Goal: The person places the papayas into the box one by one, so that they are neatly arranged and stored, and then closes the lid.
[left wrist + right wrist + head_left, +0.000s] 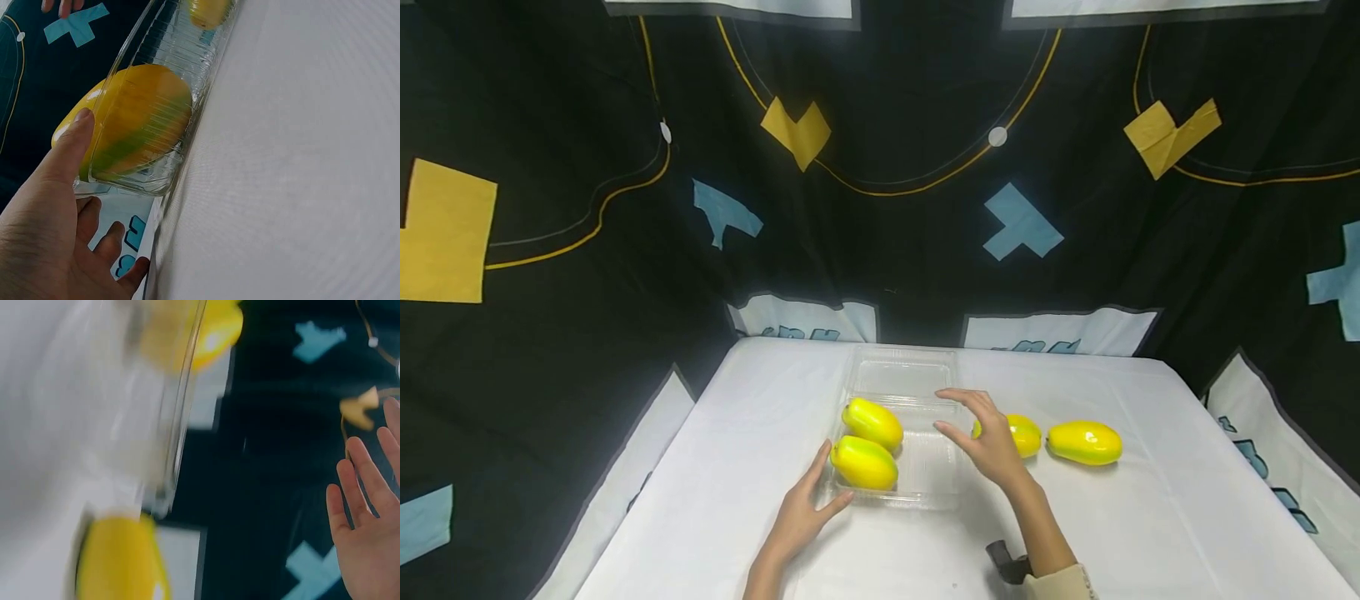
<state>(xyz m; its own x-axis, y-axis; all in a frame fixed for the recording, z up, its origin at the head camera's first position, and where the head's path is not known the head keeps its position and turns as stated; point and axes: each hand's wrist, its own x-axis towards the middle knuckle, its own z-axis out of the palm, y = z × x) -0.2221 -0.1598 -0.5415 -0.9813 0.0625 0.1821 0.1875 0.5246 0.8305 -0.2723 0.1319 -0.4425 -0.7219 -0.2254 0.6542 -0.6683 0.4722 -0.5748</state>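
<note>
A clear plastic clamshell box [929, 467] lies with its lid [904, 372] folded back. Two yellow-green, papaya-like fruits, a rear one [872, 423] and a front one [864, 463], sit side by side in its left part. My left hand [797, 521] is at the box's front left corner, fingers along the left side and thumb at the front; in the left wrist view the thumb meets the rim by one fruit [140, 119]. Over the box's right edge, my right hand [988, 442] has thumb and fingers spread with nothing between them. It partly covers a third fruit [1024, 435].
A fourth yellow fruit [1084, 442] lies on the white tabletop [1120, 533], right of the third. Behind the table hangs a dark cloth [887, 250] with yellow and blue patches. A dark strap device [1009, 562] is on my right wrist.
</note>
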